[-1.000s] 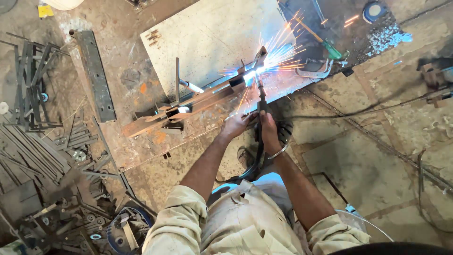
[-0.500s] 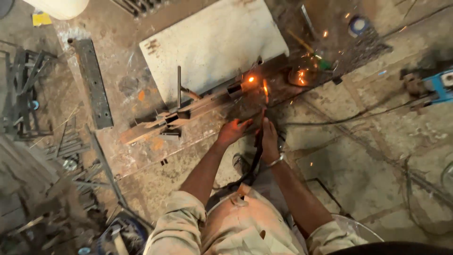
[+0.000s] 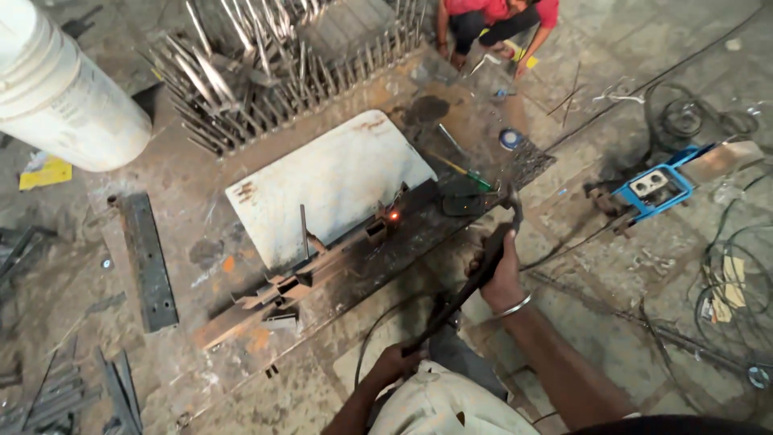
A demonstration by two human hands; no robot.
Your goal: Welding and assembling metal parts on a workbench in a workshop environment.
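Near the centre, a stiff, likely light welding holder (image 3: 483, 270) is gripped mid-handle by the closed right hand (image 3: 501, 278), the left hand (image 3: 398, 360) pinching its limp cable (image 3: 366, 342).

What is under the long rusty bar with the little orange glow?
The rusty bar lies on a dark metal plate on the floor, beside a pale sheet. The glow sits on its upper end. The plate beneath the bar is covered.

A metalworking workshop is shown by a stained concrete floor (image 3: 612, 322), spiked steel grilles (image 3: 266, 64) stacked at the upper middle, a glowing weld spot (image 3: 394, 216) on rusty steel sections (image 3: 298, 286) at centre, and cables (image 3: 708, 266) strewn at right.
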